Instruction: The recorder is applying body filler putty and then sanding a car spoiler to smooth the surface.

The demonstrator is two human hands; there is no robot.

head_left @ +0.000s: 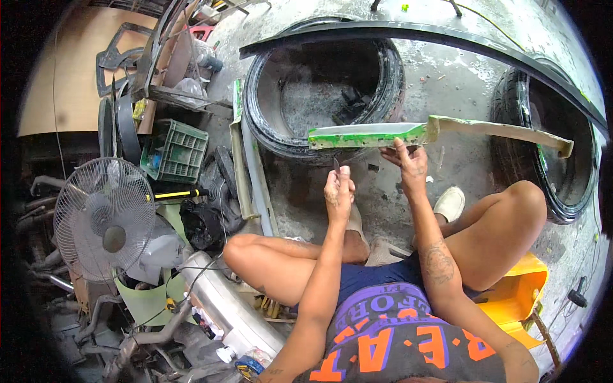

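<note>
A long trim strip, white with green paint along its near edge and a beige section to the right, lies across two tyres in front of me. My right hand grips its near edge from below, thumb on the green face. My left hand is closed around a small dark blade-like piece pointing up toward the strip's left part, a short gap away. The lower end of that piece is hidden in my fingers, so its exact kind is unclear.
Behind the strip, a long black strip spans the left tyre and right tyre. To my left are a fan, a green crate, a silver cylinder and piled metal pipes. A yellow-orange container stands at my right.
</note>
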